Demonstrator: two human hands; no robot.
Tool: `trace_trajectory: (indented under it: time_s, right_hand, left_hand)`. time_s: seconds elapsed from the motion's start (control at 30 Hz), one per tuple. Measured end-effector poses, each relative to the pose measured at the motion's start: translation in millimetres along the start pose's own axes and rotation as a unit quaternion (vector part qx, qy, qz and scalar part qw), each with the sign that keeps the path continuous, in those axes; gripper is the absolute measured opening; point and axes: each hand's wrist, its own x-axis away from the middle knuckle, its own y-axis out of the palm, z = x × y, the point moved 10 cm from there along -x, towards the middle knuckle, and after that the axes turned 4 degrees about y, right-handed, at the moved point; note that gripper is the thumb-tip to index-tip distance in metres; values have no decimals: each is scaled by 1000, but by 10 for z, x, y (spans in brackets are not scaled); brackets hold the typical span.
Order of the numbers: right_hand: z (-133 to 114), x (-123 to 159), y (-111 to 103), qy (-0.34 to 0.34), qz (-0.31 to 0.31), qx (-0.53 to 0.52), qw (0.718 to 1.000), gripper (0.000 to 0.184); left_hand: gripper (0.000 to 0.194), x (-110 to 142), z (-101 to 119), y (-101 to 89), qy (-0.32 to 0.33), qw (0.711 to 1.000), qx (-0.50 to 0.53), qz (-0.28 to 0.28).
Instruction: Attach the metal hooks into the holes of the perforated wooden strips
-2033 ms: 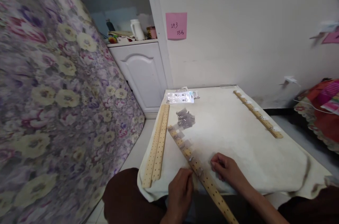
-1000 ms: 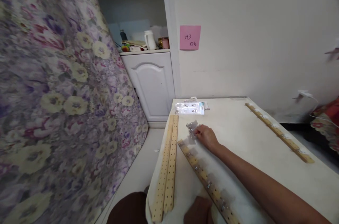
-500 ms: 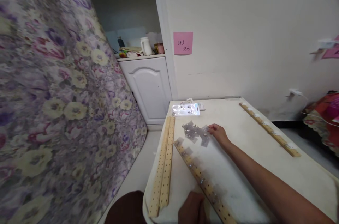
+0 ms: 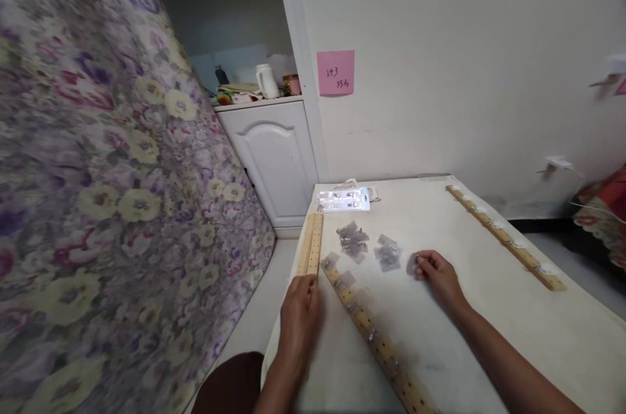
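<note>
My right hand [image 4: 435,274] is closed in a pinch on a translucent adhesive hook [image 4: 411,263], just above the white tabletop. Left of it lies a small pile of clear square adhesive hooks [image 4: 388,253], and further left another heap of them [image 4: 353,242]. My left hand [image 4: 299,316] lies over the pair of perforated wooden strips [image 4: 311,244], its fingers curled; whether anything is in them is hidden. Between my hands a third perforated strip [image 4: 364,321] runs diagonally, with several clear hooks along it.
A clear blister pack [image 4: 343,199] lies at the table's back edge. Along the right side runs a wooden strip [image 4: 506,239] bearing round white pieces. The table [image 4: 489,342] stands against a wall with a pink note [image 4: 336,72]; a floral curtain [image 4: 122,205] hangs at left.
My right hand has drawn back to the right from the heap, leaving a separate small pile of hooks behind. My left hand has moved forward and left onto the paired strips.
</note>
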Motion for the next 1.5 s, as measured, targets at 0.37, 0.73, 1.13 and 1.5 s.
trace_trajectory:
  time_s: [0.37,0.73,1.13,1.5]
  right_hand:
    - [-182,123,-117,-59,78,197,976,35]
    - [-618,447,1149,-233,-148,285,918,18]
    - [-358,159,2092,-221,-201,311,902,26]
    - [-259,127,2078,-151,-213,280,924,22]
  left_hand:
    - [17,-468,-283,563,34,996,-68,-55]
    - [20,-494,-349,665,39,992,-79,-95]
    - [21,-504,-470,704,28,992,-56,-107]
    - [19,-500,-508,693,17,993,-49,-103]
